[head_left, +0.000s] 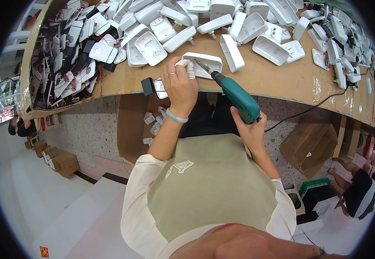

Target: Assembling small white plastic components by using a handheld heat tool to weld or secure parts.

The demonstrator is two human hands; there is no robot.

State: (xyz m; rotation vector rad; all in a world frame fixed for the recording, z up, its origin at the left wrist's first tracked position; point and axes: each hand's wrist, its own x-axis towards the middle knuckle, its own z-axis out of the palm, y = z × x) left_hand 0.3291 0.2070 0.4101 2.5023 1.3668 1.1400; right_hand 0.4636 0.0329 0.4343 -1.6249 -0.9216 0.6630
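Tabletop (260,82), teal screwdriver (240,99), diagonal, pointing forward-left

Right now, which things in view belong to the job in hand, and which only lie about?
Probably in the job:
teal power tool, in the right hand
white housing at its tip, by the left hand
heaped white housings

Apparently just lying about:
brown carton, floor, right
green crate
floor boxes at left

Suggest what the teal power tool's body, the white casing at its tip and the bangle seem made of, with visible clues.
Teal power tool: body probably hard plastic, slightly glossy, by its even colour and smooth curves.
White casing: likely moulded plastic, satin-looking, by its thin walls and rounded corners.
Bangle: pale, smooth, faintly glossy ring; stone, glass or plastic, I cannot tell.
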